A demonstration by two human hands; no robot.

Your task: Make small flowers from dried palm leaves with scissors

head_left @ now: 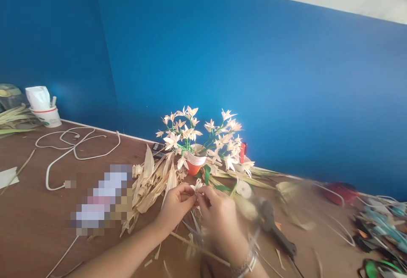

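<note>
In the middle of the view, my left hand (178,204) and my right hand (219,212) meet, both closed in a pinch on a small pale husk flower (198,184). Its lower part is hidden by my fingers. Just beyond stands an orange and white cup (194,166) with green stems bearing several cream husk flowers (187,133). Dried corn husks (155,180) lie heaped left of the cup. A dark glue gun (276,229) lies to the right of my right hand, near a white roll of tape (244,189).
On the left, a looped white cable (74,146) and a blurred-out object (101,199) lie on the brown table (32,227). A white cup (47,116) stands at the far left. Scissors and tools (381,227) crowd the right edge. A blue wall (222,57) rises behind.
</note>
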